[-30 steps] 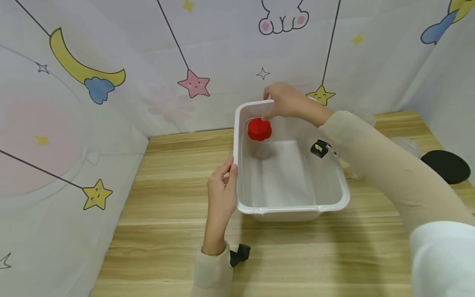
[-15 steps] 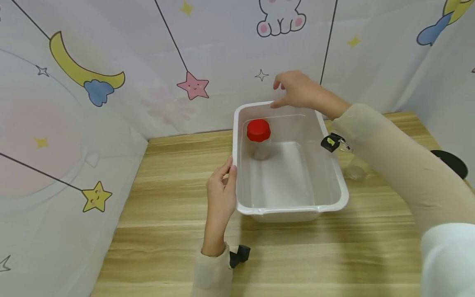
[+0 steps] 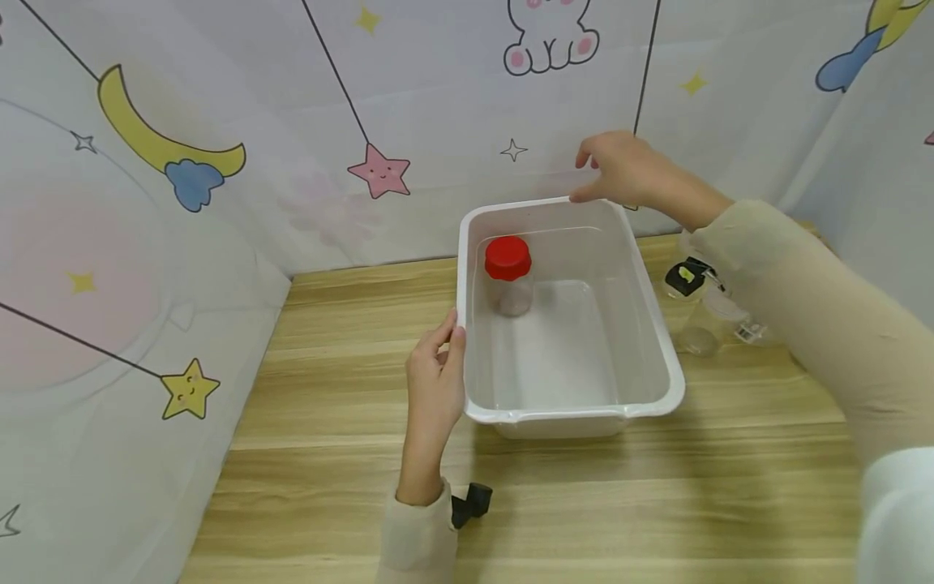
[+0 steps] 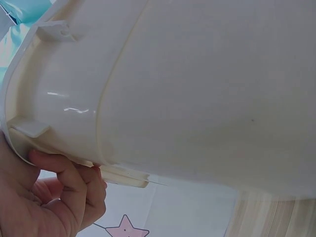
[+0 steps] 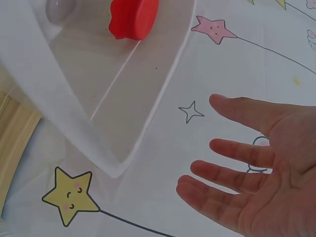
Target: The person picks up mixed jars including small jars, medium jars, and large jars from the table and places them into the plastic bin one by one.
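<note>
My left hand (image 3: pixel 434 381) grips the left rim of a white plastic tub (image 3: pixel 569 357). In the left wrist view, the fingers of this hand (image 4: pixel 64 192) curl under the rim, against the tub's outer wall. A clear jar with a red screw lid (image 3: pixel 508 276) stands upright inside the tub, in the far left corner. Above the tub's far right corner is my right hand (image 3: pixel 620 170), holding nothing. The right wrist view shows its fingers (image 5: pixel 227 173) spread and loosely extended, apart from the tub's rim.
Clear containers (image 3: pixel 700 339) stand on the wooden table (image 3: pixel 350 365) to the right of the tub, partly hidden by my right sleeve (image 3: pixel 803 308). A white patterned cloth (image 3: pixel 438 97) hangs right behind the tub and along both sides.
My right hand has moved up and right, away from the red lid and out of the tub. The jar stays in the corner. My left hand keeps its grip on the rim.
</note>
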Motion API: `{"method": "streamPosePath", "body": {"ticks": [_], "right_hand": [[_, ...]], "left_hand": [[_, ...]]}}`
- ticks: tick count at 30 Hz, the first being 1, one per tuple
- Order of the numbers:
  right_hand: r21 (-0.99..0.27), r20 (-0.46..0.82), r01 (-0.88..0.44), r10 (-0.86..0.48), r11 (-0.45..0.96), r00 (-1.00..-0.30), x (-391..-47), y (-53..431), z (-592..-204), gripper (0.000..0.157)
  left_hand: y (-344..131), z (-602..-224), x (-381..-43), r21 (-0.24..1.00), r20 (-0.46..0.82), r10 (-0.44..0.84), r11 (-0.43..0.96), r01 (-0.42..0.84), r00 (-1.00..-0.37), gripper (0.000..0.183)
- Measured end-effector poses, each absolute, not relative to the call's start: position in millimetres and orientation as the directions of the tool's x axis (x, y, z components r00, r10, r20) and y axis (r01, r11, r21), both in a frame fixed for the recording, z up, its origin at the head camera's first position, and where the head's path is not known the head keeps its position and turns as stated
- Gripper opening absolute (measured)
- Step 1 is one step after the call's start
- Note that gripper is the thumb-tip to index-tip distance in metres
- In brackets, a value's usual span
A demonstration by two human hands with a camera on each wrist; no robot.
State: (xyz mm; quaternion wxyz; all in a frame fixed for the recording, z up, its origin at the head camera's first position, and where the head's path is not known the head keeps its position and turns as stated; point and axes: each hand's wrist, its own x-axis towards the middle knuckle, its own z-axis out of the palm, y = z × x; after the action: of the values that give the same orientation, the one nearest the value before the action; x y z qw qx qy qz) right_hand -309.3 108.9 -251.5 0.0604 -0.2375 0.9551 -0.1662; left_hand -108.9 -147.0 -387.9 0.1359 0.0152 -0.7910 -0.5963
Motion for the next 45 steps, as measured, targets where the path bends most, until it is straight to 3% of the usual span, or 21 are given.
{"method": "streamPosePath", "body": {"ticks": [22, 45], "right_hand": [[-0.272, -0.065, -0.340, -0.370, 0.900, -0.927, -309.6, 163.1, -256.6, 0.050], [-0.214, -0.204, -0.235, -0.278, 0.948, -0.939, -314.5, 201.5, -272.3, 0.062]], "left_hand": [[-148.0, -387.9, -108.9, 0.948, 0.181, -0.195, 0.296, 0.118, -0.964, 0.039], [-147.6, -388.4, -109.3, 0.949, 0.182, -0.195, 0.291, 0.121, -0.964, 0.039]]}}
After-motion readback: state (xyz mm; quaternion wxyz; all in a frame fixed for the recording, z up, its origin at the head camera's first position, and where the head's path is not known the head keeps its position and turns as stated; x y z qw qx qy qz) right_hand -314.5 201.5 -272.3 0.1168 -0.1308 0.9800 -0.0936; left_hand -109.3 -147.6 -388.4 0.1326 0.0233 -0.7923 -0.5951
